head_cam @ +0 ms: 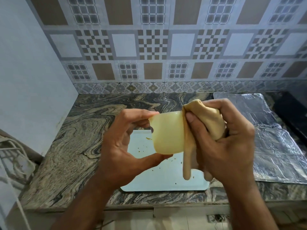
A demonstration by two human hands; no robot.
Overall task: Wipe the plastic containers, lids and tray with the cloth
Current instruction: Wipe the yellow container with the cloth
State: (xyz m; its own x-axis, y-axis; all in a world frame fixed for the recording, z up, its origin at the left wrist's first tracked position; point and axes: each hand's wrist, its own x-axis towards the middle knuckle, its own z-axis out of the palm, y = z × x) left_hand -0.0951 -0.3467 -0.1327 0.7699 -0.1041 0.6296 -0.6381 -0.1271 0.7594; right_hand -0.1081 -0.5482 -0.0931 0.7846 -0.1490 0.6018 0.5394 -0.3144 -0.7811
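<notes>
My left hand [123, 146] grips a pale yellow plastic container [167, 133] by its left side, fingers above and thumb below, and holds it in the air over the counter. My right hand [222, 143] grips a tan cloth [206, 120], bunched at the container's right end, with its thumb pressing the cloth against the container's rim. A strip of the cloth hangs down below the hand. Under both hands a white tray [144, 178] lies on the counter, with small crumbs and an orange speck scattered on it. No lids are visible.
The marbled stone counter [79, 138] runs back to a patterned tile wall [152, 47]. A sheet of silver foil [272, 141] covers the counter to the right. A plain wall closes the left side, with white cords [15, 156] at the lower left.
</notes>
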